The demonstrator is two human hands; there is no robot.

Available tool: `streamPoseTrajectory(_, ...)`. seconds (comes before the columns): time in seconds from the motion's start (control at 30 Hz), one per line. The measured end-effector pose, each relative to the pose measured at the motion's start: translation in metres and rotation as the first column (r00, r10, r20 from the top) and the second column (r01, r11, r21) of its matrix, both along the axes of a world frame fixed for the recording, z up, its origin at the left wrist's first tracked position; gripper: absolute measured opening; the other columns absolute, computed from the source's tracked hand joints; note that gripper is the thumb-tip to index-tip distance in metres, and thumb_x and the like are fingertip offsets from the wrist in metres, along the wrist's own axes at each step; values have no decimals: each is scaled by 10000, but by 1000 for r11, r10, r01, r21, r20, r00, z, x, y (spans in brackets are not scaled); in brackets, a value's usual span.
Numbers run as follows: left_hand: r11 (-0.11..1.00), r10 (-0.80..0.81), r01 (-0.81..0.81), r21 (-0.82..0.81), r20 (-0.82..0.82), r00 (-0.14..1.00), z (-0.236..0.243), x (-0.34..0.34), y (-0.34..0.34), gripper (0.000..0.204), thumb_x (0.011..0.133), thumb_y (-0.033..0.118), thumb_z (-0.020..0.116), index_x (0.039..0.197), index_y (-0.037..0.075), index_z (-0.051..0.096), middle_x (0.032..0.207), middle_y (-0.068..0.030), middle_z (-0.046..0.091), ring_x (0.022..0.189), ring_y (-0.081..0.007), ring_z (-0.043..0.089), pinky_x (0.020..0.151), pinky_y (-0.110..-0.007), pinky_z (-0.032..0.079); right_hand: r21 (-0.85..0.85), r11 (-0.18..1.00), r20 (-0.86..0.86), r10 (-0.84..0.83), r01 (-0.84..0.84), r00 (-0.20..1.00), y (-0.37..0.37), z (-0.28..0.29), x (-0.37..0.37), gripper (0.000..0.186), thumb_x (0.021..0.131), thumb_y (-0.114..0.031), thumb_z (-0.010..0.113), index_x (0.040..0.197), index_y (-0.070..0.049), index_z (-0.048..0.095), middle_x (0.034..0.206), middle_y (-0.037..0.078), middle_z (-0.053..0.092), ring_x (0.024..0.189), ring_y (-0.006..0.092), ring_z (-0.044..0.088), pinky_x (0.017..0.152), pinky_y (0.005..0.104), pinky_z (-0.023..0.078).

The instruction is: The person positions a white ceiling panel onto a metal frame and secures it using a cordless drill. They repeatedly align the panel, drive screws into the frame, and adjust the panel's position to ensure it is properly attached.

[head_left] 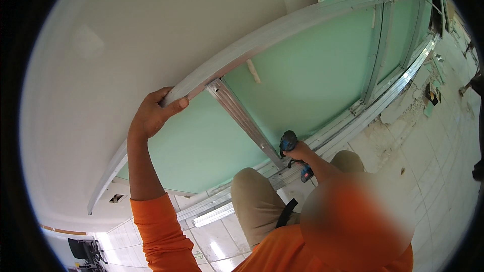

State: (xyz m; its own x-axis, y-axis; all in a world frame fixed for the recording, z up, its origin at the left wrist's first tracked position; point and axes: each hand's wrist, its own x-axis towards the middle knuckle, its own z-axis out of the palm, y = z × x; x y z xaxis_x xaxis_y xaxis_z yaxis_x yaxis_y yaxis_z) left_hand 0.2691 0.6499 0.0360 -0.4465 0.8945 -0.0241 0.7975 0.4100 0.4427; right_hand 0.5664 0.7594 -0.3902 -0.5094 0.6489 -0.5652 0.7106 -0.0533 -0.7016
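My left hand (153,115) is closed over the edge of a long metal track (262,43) that runs along the top of a low frame, its thumb on the near side. A cordless drill (288,142) is in my right hand (301,151), with fingers wrapped round its grip. The drill is at the foot of a metal stud (243,117), beside the bottom track; whether its tip touches a screw is hidden. The stud slants down from the top track. Behind the frame stands green drywall board (307,90).
More studs (375,53) cross the frame farther right. Loose metal profiles (214,215) lie on the tiled floor (423,171) beside my knees. Broken drywall scraps (403,106) and rubble lie at right. A white wall (126,30) rises beyond the frame; black chairs (85,250) stand lower left.
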Motion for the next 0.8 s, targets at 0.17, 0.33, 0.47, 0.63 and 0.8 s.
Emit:
streamPoseTrajectory(0.17, 1000, -10, 10, 5, -12, 1000, 0, -1, 0, 992, 609, 765, 773, 1222, -8, 669, 983, -238, 707, 942, -375, 688, 868, -445, 534, 14, 999, -7, 29, -29, 1000, 4, 6, 0, 388, 854, -455, 682, 946, -79, 703, 771, 132, 724, 593, 251, 708, 611, 395, 591)
streamPoseTrajectory(0.33, 1000, -20, 20, -16, -4, 1000, 0, -2, 1, 1024, 589, 795, 768, 1207, -16, 672, 973, -240, 705, 939, -378, 683, 855, -452, 534, -98, 995, -13, -36, 34, 999, 4, 1, 1, 383, 857, -458, 677, 928, -83, 705, 765, 129, 723, 585, 244, 704, 609, 395, 590)
streamPoseTrajectory(0.47, 999, 14, -15, -29, -10, 1000, 0, 0, 1, 1084, 548, 837, 744, 1225, -6, 666, 1008, -249, 695, 996, -395, 659, 896, -484, 506, -12, 999, -33, 45, -46, 998, 6, -4, -1, 371, 870, -439, 667, 924, -73, 701, 750, 125, 717, 567, 244, 698, 591, 387, 590)
streamPoseTrajectory(0.63, 997, 61, -61, -51, -9, 998, -1, 3, 1, 1214, 459, 922, 688, 1271, 19, 651, 1083, -265, 680, 1098, -442, 614, 978, -555, 449, -76, 997, 14, 24, -23, 1000, 6, -1, -2, 348, 886, -414, 652, 938, -73, 694, 732, 126, 709, 547, 245, 688, 571, 383, 588)
streamPoseTrajectory(0.8, 999, 32, -32, -21, -24, 999, -1, 2, 0, 1132, 515, 859, 738, 1232, -15, 661, 1027, -252, 696, 1018, -412, 652, 912, -497, 500, -120, 993, -13, -18, 16, 1000, 4, 4, 1, 342, 870, -407, 674, 946, -74, 697, 748, 130, 714, 551, 239, 688, 592, 383, 592)
